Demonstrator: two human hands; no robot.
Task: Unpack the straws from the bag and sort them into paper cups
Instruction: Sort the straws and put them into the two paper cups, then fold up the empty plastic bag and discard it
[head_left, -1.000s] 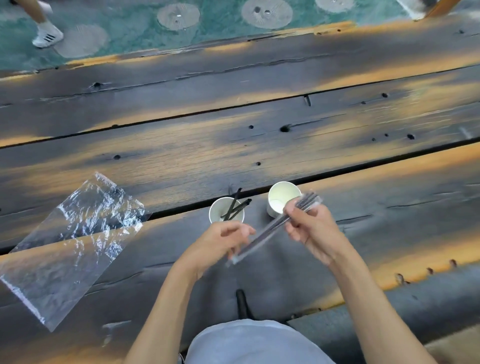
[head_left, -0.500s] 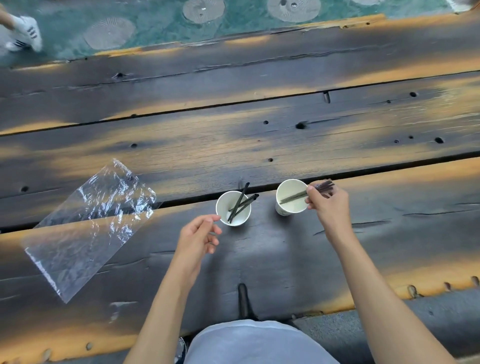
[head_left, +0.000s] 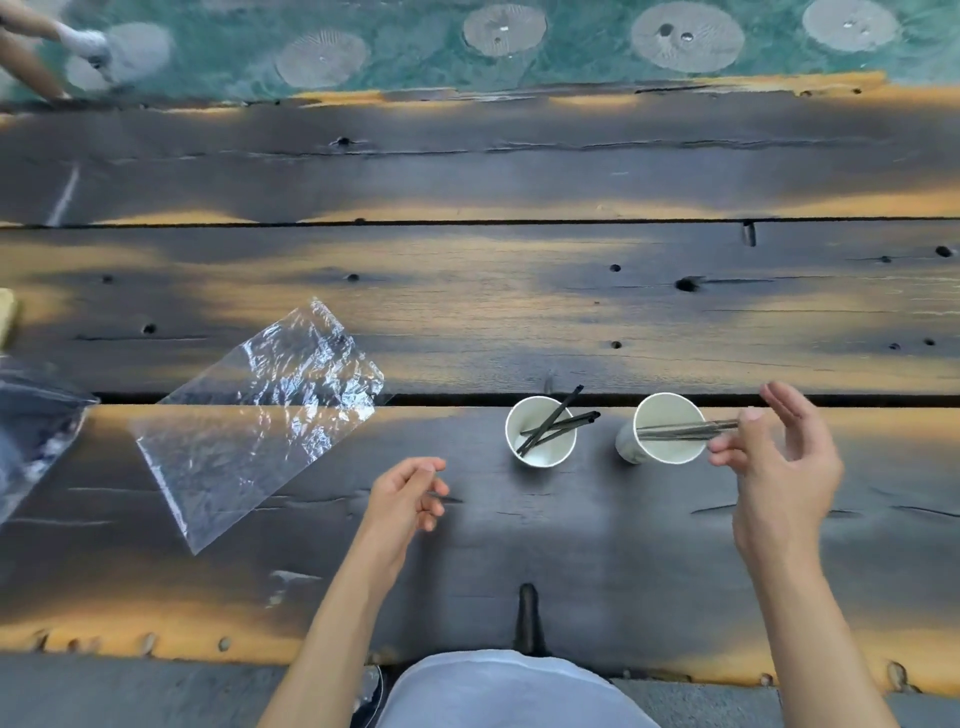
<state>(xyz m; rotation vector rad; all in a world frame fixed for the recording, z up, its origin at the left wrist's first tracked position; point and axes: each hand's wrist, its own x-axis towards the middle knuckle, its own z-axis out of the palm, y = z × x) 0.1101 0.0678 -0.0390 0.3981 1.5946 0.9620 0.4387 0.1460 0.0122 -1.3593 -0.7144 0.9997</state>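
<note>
Two white paper cups stand side by side on the dark wooden table. The left cup (head_left: 558, 454) holds black straws (head_left: 551, 423) that lean over its far right rim. A thin bundle of straws (head_left: 685, 430) lies across the mouth of the right cup (head_left: 670, 402), its end poking past the right rim. My right hand (head_left: 779, 467) hovers just right of that cup, fingers spread, thumb tip close to the bundle's end. My left hand (head_left: 410, 491) rests loosely curled and holds nothing, left of and nearer than the cups. The clear plastic bag (head_left: 260, 421) lies flat to the left.
A second plastic bag (head_left: 31, 431) with dark contents shows at the left edge. Plank gaps run across the table. Beyond the far edge lies a green patterned floor, with another person's limb (head_left: 31, 57) at the top left. My lap (head_left: 509, 696) is at the near edge.
My right hand carried the straw bundle from both hands to the right cup, laid it across the rim and opened. My left hand let go and drew back to the left.
</note>
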